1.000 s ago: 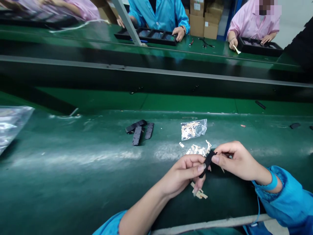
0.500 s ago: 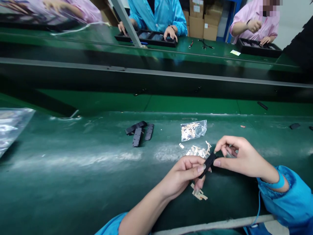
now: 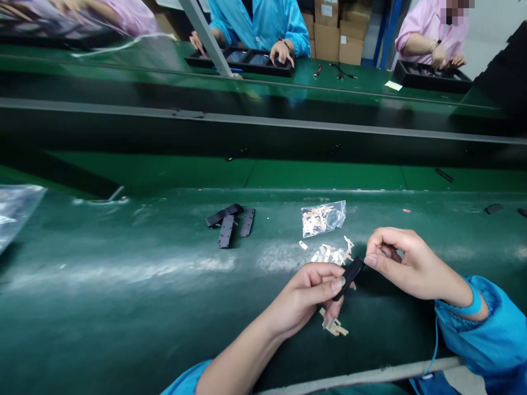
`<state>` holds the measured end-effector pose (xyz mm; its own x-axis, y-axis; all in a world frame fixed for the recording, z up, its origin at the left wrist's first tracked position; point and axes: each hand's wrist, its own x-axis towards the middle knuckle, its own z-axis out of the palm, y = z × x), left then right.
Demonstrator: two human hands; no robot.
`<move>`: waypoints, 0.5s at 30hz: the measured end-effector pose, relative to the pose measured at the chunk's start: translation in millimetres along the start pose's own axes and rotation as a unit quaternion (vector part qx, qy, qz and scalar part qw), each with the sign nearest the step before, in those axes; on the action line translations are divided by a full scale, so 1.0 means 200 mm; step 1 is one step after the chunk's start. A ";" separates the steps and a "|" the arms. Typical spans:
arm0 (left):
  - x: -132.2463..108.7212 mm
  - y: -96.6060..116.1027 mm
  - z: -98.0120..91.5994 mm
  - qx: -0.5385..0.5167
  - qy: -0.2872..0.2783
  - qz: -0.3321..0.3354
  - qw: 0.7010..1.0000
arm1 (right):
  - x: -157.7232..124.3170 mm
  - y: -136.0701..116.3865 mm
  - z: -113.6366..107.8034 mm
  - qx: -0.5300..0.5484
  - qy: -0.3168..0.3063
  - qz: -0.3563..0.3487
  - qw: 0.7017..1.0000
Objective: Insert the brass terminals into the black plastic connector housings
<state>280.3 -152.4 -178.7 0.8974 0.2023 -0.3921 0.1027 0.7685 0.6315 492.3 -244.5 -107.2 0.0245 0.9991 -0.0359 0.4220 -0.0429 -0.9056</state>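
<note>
My left hand (image 3: 315, 293) grips a small oblong black plastic part (image 3: 349, 277), thumb on top and fingers beneath, its far end tilted up to the right. Just off that end is my right hand (image 3: 399, 262), thumb and forefinger pinched together; whatever they hold, if anything, is too small to make out. Small pale flat pieces (image 3: 332, 254) lie scattered behind the part, and a smaller group of pale pieces (image 3: 338, 330) lies below my left fingers. Behind them rests a clear plastic bag (image 3: 335, 218) with more such pieces inside.
Several black plastic parts (image 3: 225, 232) are heaped on the green table (image 3: 123, 307), left of the bag. A clear bag (image 3: 16, 211) lies at the left edge. Beyond a metal rail (image 3: 263, 122), co-workers handle black trays (image 3: 263, 71). More black pieces (image 3: 493, 209) lie to the right.
My right thumb and forefinger have closed together and drawn slightly right, off the black part's end. At the back right, a co-worker's raised hand has come down to the tray.
</note>
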 end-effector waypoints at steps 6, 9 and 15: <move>-0.01 0.01 0.01 0.006 -0.004 0.001 1.000 | 0.00 0.01 0.00 0.015 -0.016 0.013 1.000; -0.01 0.01 0.01 0.011 -0.006 -0.001 1.000 | 0.00 0.01 0.00 0.025 -0.019 0.019 0.999; -0.02 0.01 0.00 0.025 -0.002 -0.008 1.000 | 0.04 0.06 0.03 0.153 -0.063 0.092 0.982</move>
<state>277.6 -150.8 -176.4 0.8971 0.1879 -0.4000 0.1378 0.7409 0.6573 492.2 -237.6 -121.3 -0.0459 0.9681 -0.2463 0.1289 -0.2388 -0.9625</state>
